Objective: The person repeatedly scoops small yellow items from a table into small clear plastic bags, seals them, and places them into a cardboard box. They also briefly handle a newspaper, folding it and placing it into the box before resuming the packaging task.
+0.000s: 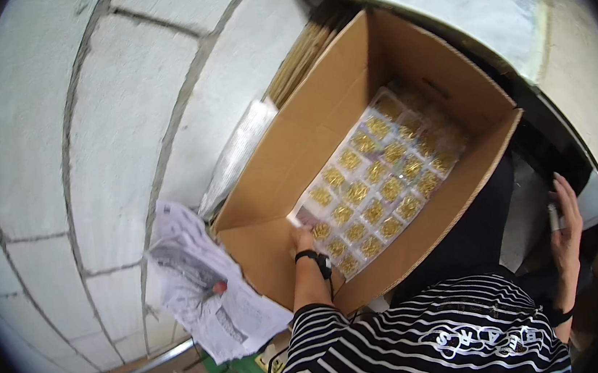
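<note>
Your left hand (pixel 303 238) is inside the open cardboard box (pixel 269 244), at about 7 o'clock of the box opening, and it wears a black band on the wrist. Its fingers touch the near corner of the clear plastic tray (pixel 375 182) that lies flat on the bottom of the box; they seem to pinch this corner, but the grip is partly hidden by the hand itself, so I cannot tell it for sure. The tray carries rows of small golden pieces and reaches from your hand toward 1 o'clock. Your right hand (pixel 566 220) is well apart from the box, at 3 o'clock of the picture, near the curved metal edge (pixel 571 136). Its fingers are extended and lie against a small white object (pixel 553 216), without closing around it. At 9 o'clock from the box, a crumpled printed paper sheet (pixel 204 291) lies next to the grey block wall (pixel 89 135). Your striped shirt (pixel 417 341) fills the lower edge, at 6 o'clock.
</note>
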A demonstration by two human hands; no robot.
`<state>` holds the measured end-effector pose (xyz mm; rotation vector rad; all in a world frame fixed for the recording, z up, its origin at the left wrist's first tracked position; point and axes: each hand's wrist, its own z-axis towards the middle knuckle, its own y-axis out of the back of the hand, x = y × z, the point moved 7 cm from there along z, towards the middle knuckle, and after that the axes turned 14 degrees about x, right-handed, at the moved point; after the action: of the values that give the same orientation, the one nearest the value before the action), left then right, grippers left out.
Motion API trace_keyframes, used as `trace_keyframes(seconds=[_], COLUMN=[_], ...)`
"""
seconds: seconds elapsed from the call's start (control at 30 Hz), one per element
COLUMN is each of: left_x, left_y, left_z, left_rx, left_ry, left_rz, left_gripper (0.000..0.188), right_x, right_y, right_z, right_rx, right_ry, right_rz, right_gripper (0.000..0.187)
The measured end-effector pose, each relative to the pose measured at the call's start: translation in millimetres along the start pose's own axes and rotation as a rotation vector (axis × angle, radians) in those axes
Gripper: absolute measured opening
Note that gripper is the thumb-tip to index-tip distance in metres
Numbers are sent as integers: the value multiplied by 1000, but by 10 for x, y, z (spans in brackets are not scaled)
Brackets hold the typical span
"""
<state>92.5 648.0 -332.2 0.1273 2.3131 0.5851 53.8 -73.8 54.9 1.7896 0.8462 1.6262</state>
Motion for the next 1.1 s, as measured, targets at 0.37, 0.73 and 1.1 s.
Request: trace_keyframes(seconds=[0.37, 0.73, 1.1], left_x=[-1276, -6180, -7324], left_y=[-345, -2979, -5044], left_z=[-209, -2438, -2761], left_rx=[67, 552, 250], left_ry=[-151, -1205, -1284], left_rz=[31, 506, 1237], left_gripper=[37, 35, 31], right_x=[54, -2682, -2884], right_y=[1122, 3040, 2685], right_z=[157, 1556, 1704], right_rx=[-153, -153, 197], right_ry=[103, -745, -749], right_rz=[-495, -567, -409], right_gripper=[40, 52, 80])
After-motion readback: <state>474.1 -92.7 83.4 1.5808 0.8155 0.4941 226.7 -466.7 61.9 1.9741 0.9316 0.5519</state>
